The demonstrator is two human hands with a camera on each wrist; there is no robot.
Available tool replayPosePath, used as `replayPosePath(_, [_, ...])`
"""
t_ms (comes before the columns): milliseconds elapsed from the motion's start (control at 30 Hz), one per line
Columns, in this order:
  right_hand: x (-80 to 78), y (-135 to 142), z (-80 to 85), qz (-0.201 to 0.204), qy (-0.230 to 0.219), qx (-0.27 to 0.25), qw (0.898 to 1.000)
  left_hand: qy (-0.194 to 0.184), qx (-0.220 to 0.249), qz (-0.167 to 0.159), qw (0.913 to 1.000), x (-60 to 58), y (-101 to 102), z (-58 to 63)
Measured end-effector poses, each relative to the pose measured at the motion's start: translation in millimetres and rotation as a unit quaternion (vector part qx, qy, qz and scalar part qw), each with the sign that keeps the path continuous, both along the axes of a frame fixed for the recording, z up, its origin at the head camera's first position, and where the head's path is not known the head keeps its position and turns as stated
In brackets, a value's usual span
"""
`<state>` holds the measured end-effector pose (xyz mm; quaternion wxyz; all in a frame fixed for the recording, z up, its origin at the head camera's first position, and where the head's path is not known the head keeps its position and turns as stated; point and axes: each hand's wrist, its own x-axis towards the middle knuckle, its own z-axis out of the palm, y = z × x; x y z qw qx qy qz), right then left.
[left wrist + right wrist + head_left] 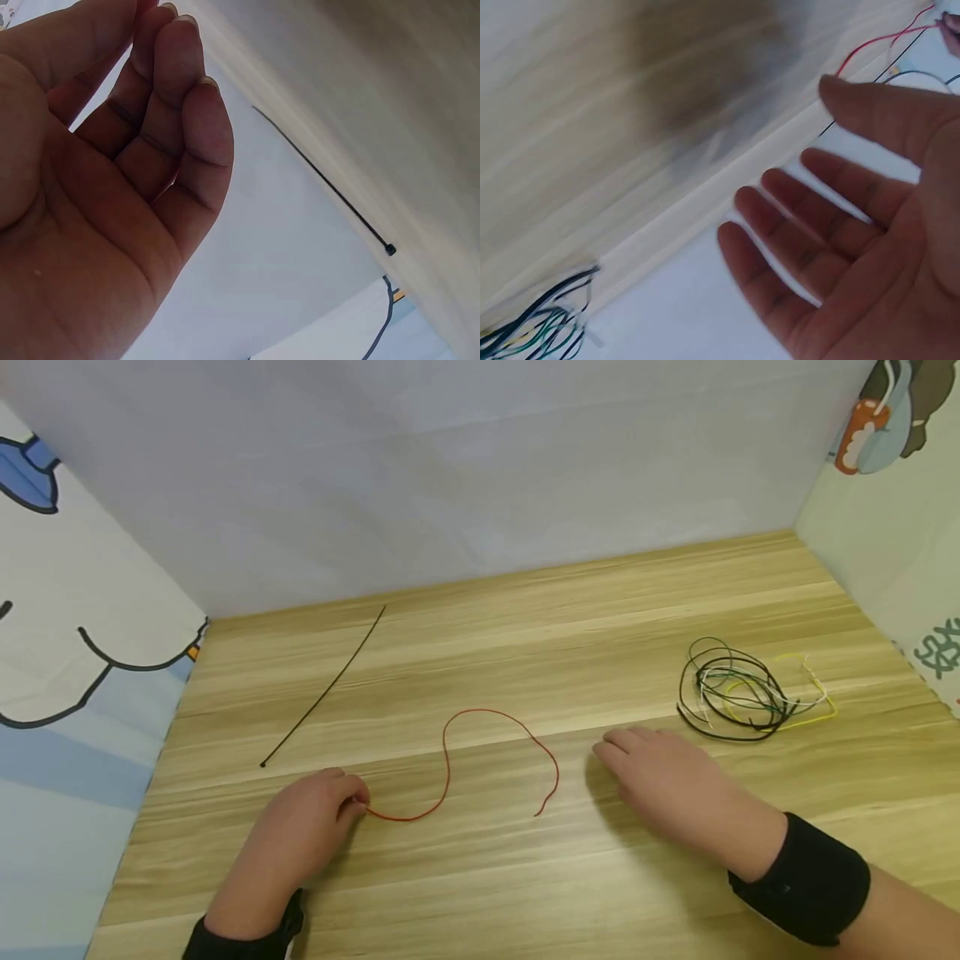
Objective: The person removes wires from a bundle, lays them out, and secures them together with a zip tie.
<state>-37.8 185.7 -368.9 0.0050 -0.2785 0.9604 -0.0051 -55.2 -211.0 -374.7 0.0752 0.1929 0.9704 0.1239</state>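
Centrally on the worktop, as an onlooker sees it, lies a red cord, its left end clamped in the grip of the left hand, thumb and fingertips together. Only that end appears secured: were it pulled, the curves would probably collapse or straighten, since nothing holds the far portion, and a loosened pinch could let so thin a cord slip out. A careless sweep by the right hand might also disturb the loose tip, the two being near each other though apart. The cord itself is slender and evenly red, dipping toward the person, rising into a broad arch, then hooking back to its free tip. The right hand holds nothing; its fingers are apart, palm downward over the wood grain, and whether it touches the surface cannot be told. Beyond the left hand, a black cord lies nearly straight and slanting, with a small knob at its near end. Beyond the right hand rests a tangle of cords in black, green, white and yellow. Outermost, a pale back wall adjoins the worktop, flanked by cartoon-printed side panels.
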Motion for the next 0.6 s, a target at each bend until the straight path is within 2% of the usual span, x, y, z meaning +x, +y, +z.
replayPosePath(167, [-9.0,27.6,3.1,-0.088,0.000,0.027,0.996,0.022,0.014,0.015,0.9995,2.9,-4.4,8.0])
replayPosePath(300, [-13.9,43.0,6.7,-0.114,-0.032,0.022,0.993,0.037,0.001,0.017,0.9992,3.5,-0.4,18.2])
replayPosePath(467, [-20.5,51.1,5.1,-0.155,-0.062,0.000,0.986,0.043,-0.010,0.000,0.9990,6.6,25.4,33.3])
replayPosePath(600, [-23.6,55.9,4.3,-0.187,-0.071,-0.011,0.980,0.074,0.008,-0.051,0.9959,13.5,57.7,44.1])
